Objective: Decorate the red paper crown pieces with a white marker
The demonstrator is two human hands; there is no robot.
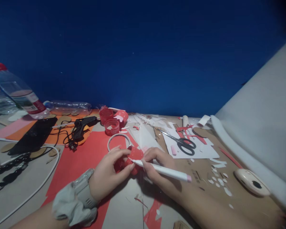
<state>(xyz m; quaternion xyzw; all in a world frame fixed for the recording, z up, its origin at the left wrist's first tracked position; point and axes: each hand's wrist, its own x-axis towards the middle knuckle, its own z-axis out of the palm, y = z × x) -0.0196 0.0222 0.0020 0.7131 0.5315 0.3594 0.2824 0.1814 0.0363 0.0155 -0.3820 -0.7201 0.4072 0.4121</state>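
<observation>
In the lower centre of the frame, the left hand pinches a small curved red paper piece between thumb and fingers, with its fingertips curled around the far side. The right hand has its thumb and fingers closed together at the right of the red piece, and a white marker with a pink end lies across it, its narrow tip at the red piece beside the left thumb and its pink end pointing to the lower right. Whether the tip touches the paper is too small to tell. A grey-green scrunchie and a pale watch-like band circle the left wrist. Just beyond the left hand, a white ring-shaped roll lies on a large red paper sheet. Above it, near the centre, two red translucent rings sit beside a red paper roll. At centre left are a black glue gun and a black flat phone-like object; a clear bottle with a red cap leans at the upper left. Right of centre, open black-handled scissors rest on white paper, and a cream oval device lies at the lower right of the table.
</observation>
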